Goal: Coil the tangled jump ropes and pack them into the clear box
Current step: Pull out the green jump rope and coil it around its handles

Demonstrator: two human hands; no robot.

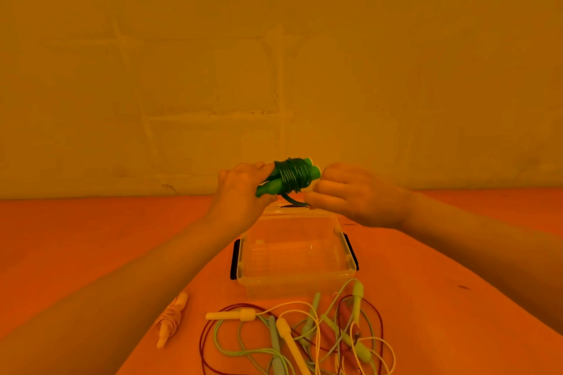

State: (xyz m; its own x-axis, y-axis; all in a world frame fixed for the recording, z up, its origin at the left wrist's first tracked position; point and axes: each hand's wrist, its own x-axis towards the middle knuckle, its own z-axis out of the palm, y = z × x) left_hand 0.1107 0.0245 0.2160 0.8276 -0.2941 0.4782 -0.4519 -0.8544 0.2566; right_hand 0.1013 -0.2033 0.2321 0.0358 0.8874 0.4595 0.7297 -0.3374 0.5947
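Green rope wound at frame centre.
Left hand (236, 192) grips the coiled green jump rope (288, 178); right hand (350, 195) pinches its loose end above the clear box (292, 274).

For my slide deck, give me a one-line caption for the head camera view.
Left hand grips a coiled green jump rope above the clear box while right hand pinches its loose end.
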